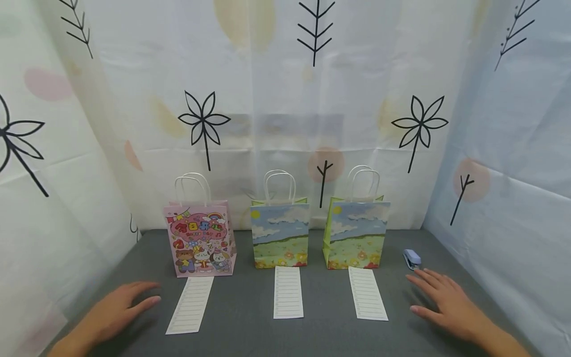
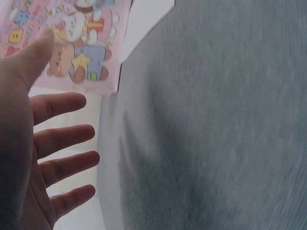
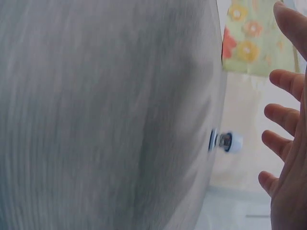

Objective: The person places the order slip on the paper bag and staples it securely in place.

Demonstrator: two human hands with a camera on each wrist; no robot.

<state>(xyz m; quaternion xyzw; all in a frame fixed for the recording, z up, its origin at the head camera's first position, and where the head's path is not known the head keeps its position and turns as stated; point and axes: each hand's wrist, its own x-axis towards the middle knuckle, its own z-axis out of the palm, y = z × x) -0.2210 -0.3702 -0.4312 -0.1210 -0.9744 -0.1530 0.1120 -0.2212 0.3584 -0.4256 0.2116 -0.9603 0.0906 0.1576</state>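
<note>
Across the bench [image 1: 243,322], spread fingers, nothing held

Ahead and inward of the fingers of the left hand [image 1: 117,310] stands a pink cartoon gift bag [image 1: 201,243], two meadow-print gift bags [image 1: 280,235] farther inward; lined paper strips [image 1: 191,305] lie between the hands. The lavender stapler [image 1: 412,258] lies just past the fingers of the right hand [image 1: 448,305]; pinching its sides would likely hold it steadiest.

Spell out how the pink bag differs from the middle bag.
The pink bag shows cartoon animals and lettering; the middle bag shows a blue sky over a flowery meadow. The pink bag is turned, exposing its right side panel; the middle bag faces nearly straight on. The pink bag looks larger in the head view than the middle bag. Both are upright, handled bags on the table.
</note>
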